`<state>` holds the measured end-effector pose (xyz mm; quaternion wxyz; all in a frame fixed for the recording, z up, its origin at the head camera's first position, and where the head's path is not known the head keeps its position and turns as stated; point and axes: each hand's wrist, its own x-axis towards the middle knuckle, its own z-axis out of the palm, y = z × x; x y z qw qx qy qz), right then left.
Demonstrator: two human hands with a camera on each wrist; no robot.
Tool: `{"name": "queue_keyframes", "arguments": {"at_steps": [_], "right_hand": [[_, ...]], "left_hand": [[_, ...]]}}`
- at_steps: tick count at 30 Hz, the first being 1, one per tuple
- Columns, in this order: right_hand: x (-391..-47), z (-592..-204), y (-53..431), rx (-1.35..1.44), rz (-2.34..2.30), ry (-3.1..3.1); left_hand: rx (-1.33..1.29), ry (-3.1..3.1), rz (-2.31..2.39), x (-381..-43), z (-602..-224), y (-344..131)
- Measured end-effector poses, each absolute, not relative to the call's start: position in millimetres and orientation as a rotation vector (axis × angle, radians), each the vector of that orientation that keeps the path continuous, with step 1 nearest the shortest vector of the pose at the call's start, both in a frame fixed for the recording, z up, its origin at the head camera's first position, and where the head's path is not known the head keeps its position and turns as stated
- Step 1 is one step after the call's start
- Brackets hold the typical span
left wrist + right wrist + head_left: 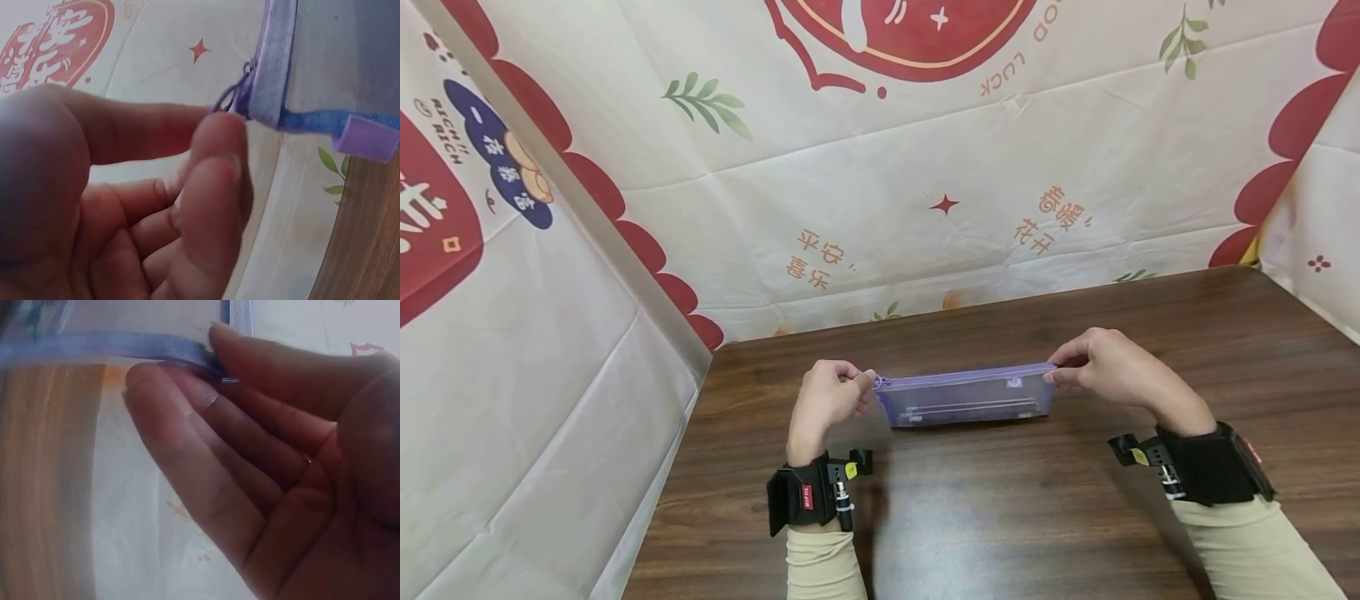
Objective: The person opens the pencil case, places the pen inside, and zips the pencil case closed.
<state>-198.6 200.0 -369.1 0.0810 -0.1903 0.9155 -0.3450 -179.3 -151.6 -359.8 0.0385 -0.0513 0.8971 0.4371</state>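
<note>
A purple see-through zippered pencil case (962, 396) stands upright on the wooden table in the head view, its zipper edge on top. Thin stick-like items show faintly through its side. My left hand (832, 400) pinches the zipper pull (232, 97) at the case's left end between thumb and forefinger. At the other end, my right hand (1112, 371) pinches the upper corner of the case. The right wrist view shows the thumb over the purple trim (150, 347) and the fingers behind and below it.
The brown wooden table (985, 517) extends around the case. Behind it hangs a white printed cloth (895, 200), and another printed cloth (535, 375) drapes the left side. Each wrist wears a black strap (1210, 462) with a small camera mount.
</note>
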Motion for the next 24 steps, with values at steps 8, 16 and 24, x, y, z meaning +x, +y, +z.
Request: {"name": "queue_keyframes", "arguments": {"at_steps": [8, 16, 24], "right_hand": [[-202.1, -374.9, 200.2, -0.649, -1.142, 2.585], [-208.9, -392.8, 195.9, -0.524, -1.133, 2.608], [-213.6, -406.5, 187.6, -0.442, -1.118, 2.657]], "left_hand": [[-0.149, 2.704, 1.348, -178.4, -362.3, -154.8], [-0.200, 2.772, 1.359, -189.1, -377.2, -148.1], [-0.244, 2.803, 1.420, -197.4, -392.0, -136.4]]}}
